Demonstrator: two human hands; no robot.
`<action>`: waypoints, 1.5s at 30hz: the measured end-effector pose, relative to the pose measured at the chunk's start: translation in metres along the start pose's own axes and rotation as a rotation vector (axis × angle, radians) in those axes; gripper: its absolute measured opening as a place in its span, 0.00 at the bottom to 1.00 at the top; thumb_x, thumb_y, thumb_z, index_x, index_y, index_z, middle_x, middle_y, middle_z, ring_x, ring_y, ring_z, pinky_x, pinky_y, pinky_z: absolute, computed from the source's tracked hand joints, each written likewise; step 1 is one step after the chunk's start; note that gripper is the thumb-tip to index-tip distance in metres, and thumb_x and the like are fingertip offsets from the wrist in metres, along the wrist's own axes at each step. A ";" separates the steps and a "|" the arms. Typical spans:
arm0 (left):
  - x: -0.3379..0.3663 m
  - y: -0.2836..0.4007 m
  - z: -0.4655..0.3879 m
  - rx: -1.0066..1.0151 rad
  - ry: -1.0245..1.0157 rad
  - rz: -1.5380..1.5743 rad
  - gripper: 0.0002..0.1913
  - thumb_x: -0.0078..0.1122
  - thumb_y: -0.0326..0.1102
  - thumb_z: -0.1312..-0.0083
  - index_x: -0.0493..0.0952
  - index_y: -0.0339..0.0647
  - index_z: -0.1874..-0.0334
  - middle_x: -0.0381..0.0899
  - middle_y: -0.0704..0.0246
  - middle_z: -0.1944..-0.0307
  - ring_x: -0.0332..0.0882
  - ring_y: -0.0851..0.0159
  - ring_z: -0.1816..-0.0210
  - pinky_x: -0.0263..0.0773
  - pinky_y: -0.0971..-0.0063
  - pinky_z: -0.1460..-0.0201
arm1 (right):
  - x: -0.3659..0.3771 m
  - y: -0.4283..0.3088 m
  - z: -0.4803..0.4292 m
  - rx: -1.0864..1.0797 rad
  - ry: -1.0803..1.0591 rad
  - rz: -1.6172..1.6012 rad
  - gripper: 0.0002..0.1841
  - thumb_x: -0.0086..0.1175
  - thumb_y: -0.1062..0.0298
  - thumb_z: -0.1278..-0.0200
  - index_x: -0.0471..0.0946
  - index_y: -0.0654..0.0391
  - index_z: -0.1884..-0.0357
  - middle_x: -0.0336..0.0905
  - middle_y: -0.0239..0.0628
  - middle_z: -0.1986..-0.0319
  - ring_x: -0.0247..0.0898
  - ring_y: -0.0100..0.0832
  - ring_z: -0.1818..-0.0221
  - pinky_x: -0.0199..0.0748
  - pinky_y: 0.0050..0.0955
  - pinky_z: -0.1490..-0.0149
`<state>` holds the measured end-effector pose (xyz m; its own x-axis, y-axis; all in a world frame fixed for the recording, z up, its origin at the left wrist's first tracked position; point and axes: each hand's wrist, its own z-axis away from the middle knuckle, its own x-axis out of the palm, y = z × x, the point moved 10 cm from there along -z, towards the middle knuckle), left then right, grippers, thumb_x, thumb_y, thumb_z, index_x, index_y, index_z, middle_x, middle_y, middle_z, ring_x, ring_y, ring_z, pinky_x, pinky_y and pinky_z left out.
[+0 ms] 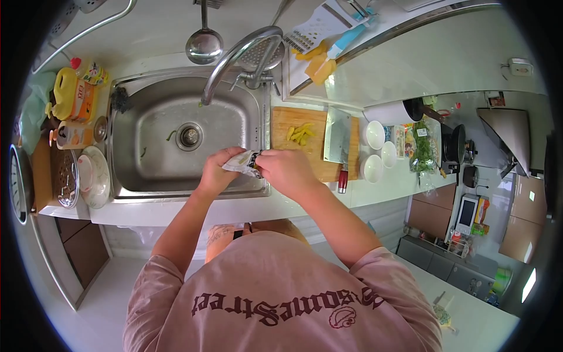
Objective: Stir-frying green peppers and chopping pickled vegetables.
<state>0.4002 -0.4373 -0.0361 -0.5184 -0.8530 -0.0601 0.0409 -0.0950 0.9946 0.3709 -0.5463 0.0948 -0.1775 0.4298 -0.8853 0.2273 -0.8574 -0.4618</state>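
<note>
Both hands hold a small crumpled plastic packet (239,163) over the right front edge of the steel sink (176,158). My left hand (218,172) grips its left side, and my right hand (285,170) pinches the right end. The packet is pale with dark print; what it contains is hidden. Just right of the sink lies a wooden cutting board (292,154) bearing a small pile of yellow-green pickled peppers (301,133). A cleaver (338,136) rests flat across the board's right side, its red handle (342,179) pointing towards me.
A curved faucet (237,55) arches over the sink. Several small white bowls (373,169) stand right of the cleaver, before bagged greens (422,147). Detergent bottles (72,97) and stacked plates (102,178) line the left side. A ladle (204,46) hangs on the wall behind.
</note>
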 end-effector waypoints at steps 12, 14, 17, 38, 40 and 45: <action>-0.007 0.005 0.013 -0.013 0.124 -0.050 0.24 0.67 0.17 0.51 0.79 0.33 0.48 0.84 0.62 0.56 0.81 0.69 0.55 0.74 0.75 0.49 | 0.015 -0.009 -0.005 0.035 0.069 0.010 0.01 0.55 0.72 0.47 0.77 0.55 0.72 0.78 0.35 0.72 0.79 0.42 0.69 0.77 0.40 0.66; -0.011 0.003 0.012 -0.030 0.131 -0.020 0.24 0.67 0.17 0.50 0.79 0.33 0.48 0.84 0.62 0.56 0.81 0.69 0.55 0.74 0.75 0.49 | 0.011 -0.006 -0.010 0.111 0.055 0.021 0.02 0.54 0.73 0.47 0.77 0.57 0.72 0.79 0.38 0.71 0.80 0.43 0.68 0.77 0.41 0.65; -0.015 0.016 0.012 0.043 0.132 -0.107 0.24 0.67 0.17 0.51 0.79 0.33 0.48 0.85 0.62 0.56 0.81 0.69 0.55 0.74 0.75 0.50 | 0.015 -0.008 -0.011 0.127 -0.007 0.050 0.02 0.55 0.73 0.47 0.77 0.59 0.71 0.79 0.39 0.71 0.80 0.43 0.67 0.77 0.42 0.65; -0.006 -0.004 0.017 -0.052 0.081 -0.002 0.22 0.64 0.21 0.47 0.79 0.34 0.47 0.85 0.62 0.58 0.81 0.70 0.58 0.75 0.76 0.52 | 0.035 -0.007 -0.023 0.072 -0.216 0.135 0.04 0.56 0.73 0.48 0.81 0.57 0.70 0.83 0.43 0.71 0.82 0.46 0.67 0.78 0.43 0.62; -0.007 -0.007 0.016 -0.064 0.076 -0.002 0.22 0.64 0.21 0.47 0.79 0.34 0.46 0.85 0.62 0.57 0.81 0.70 0.57 0.74 0.76 0.51 | 0.038 -0.006 -0.026 0.060 -0.219 0.146 0.03 0.57 0.72 0.48 0.81 0.57 0.71 0.82 0.43 0.72 0.81 0.47 0.68 0.78 0.43 0.62; -0.015 -0.005 0.017 -0.068 0.027 0.026 0.24 0.66 0.22 0.47 0.78 0.34 0.44 0.84 0.61 0.54 0.80 0.71 0.54 0.73 0.76 0.49 | 0.033 -0.003 -0.034 0.069 -0.222 0.084 0.02 0.56 0.71 0.48 0.79 0.55 0.74 0.81 0.41 0.74 0.79 0.47 0.68 0.76 0.46 0.64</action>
<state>0.3931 -0.4149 -0.0392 -0.4934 -0.8690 -0.0370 0.1124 -0.1059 0.9880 0.3971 -0.5202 0.0648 -0.3681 0.2896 -0.8835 0.1859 -0.9082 -0.3751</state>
